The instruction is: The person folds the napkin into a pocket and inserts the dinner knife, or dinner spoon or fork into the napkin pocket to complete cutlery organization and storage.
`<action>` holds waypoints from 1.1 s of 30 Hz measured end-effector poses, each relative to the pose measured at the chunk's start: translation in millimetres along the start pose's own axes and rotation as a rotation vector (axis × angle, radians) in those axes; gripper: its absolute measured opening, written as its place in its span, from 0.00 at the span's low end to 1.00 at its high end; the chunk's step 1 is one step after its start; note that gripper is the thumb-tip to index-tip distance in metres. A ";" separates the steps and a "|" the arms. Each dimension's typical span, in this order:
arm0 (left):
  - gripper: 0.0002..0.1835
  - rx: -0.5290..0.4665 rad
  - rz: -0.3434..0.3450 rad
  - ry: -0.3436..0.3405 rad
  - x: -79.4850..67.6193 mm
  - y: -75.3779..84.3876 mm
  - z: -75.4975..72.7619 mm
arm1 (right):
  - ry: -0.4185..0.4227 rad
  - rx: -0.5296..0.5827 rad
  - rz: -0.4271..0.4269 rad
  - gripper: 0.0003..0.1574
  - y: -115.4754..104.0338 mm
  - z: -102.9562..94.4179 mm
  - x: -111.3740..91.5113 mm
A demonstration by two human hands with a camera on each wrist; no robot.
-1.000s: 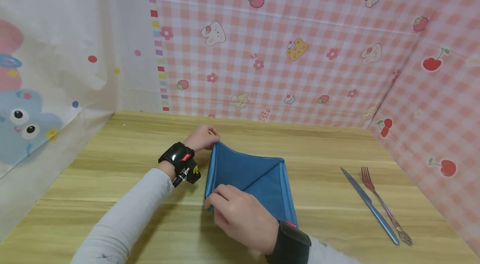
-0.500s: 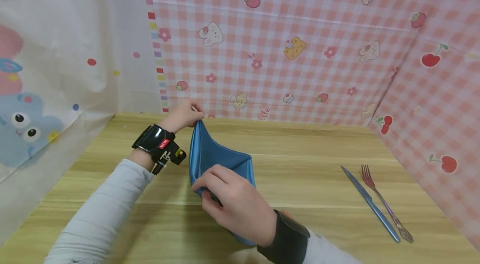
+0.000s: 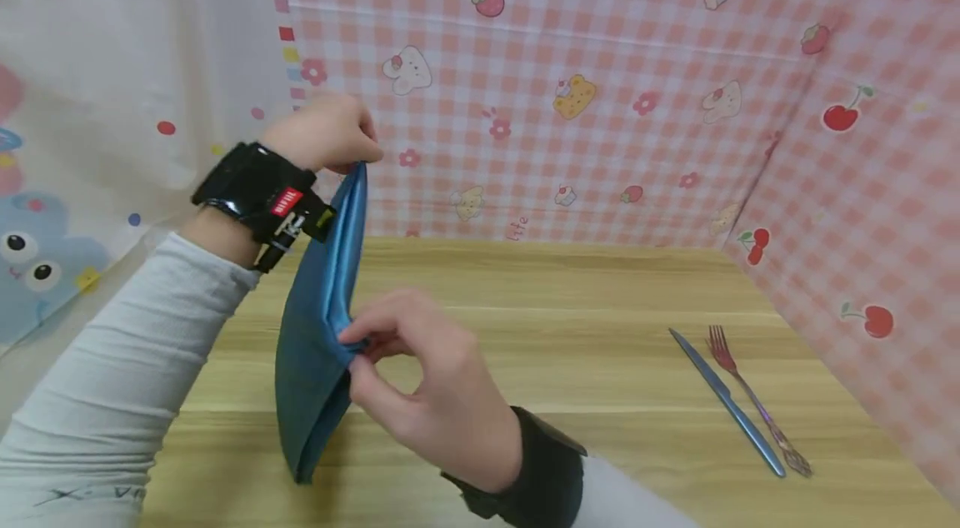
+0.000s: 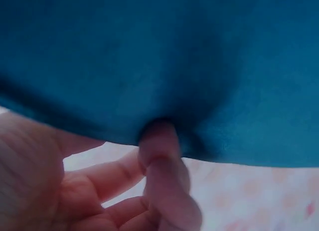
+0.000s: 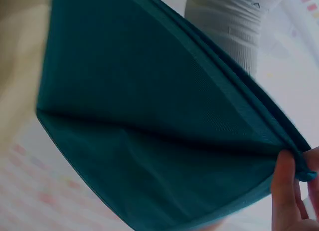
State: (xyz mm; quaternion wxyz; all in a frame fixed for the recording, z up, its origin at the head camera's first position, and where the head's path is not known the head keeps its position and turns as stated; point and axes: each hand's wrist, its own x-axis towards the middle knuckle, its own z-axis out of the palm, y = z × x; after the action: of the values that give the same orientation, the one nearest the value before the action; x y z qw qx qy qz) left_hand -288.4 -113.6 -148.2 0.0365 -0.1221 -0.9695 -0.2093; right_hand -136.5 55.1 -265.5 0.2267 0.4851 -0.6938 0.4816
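A folded, multi-layered piece of smooth blue fabric [image 3: 303, 353] hangs above the pale wood-grain table [image 3: 570, 328], both bare hands on it. The left hand [image 3: 326, 132] pinches its top corner between the fingers; the right hand [image 3: 442, 386] pinches a lower corner, thumb and forefinger meeting there. The thick edge runs steeply between the two grips; the fabric's long axis slopes down from the left fingers, its free bottom tip nearer the right hand. Whether that tip touches the table is unclear. A slim silvery-blue metal knife [image 3: 726, 399] and an ornate-handled metal fork [image 3: 756, 405] lie well apart, to the right.
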 end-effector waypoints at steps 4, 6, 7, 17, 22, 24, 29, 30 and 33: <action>0.10 -0.048 0.045 -0.024 28.5 5.1 62.8 | 0.007 0.213 0.392 0.12 23.1 -14.4 -39.7; 0.14 -0.064 0.052 -0.049 46.2 7.0 105.1 | 0.000 0.240 0.577 0.12 37.8 -24.3 -64.7; 0.14 -0.076 0.057 -0.063 56.5 7.9 127.9 | -0.008 0.230 0.641 0.11 45.3 -29.7 -77.7; 0.10 -0.327 0.132 -0.064 105.8 30.5 269.8 | 0.008 -0.035 0.968 0.10 72.0 -88.4 -162.3; 0.14 -0.258 0.080 -0.064 65.5 18.8 215.0 | 0.038 -0.293 0.916 0.13 75.3 -115.7 -178.9; 0.14 -0.230 0.075 -0.063 55.0 -3.0 194.8 | 0.025 -0.409 0.842 0.13 78.5 -127.8 -178.1; 0.12 -0.156 0.057 -0.101 35.0 -67.2 175.5 | -0.171 -0.547 0.777 0.04 86.4 -146.4 -161.4; 0.12 -0.126 0.053 -0.121 30.4 -77.7 176.4 | -0.232 -0.540 0.785 0.03 87.6 -146.3 -158.9; 0.13 -0.093 0.025 -0.202 18.1 -101.1 186.4 | -0.428 -0.518 0.831 0.10 90.9 -137.6 -157.6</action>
State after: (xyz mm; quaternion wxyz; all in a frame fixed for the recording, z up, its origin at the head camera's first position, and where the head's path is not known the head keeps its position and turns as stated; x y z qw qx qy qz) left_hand -335.1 -121.5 -355.7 -0.0646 -0.1562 -0.9559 -0.2400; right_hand -171.3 254.9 -369.9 -0.0171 0.1849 -0.9544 0.2339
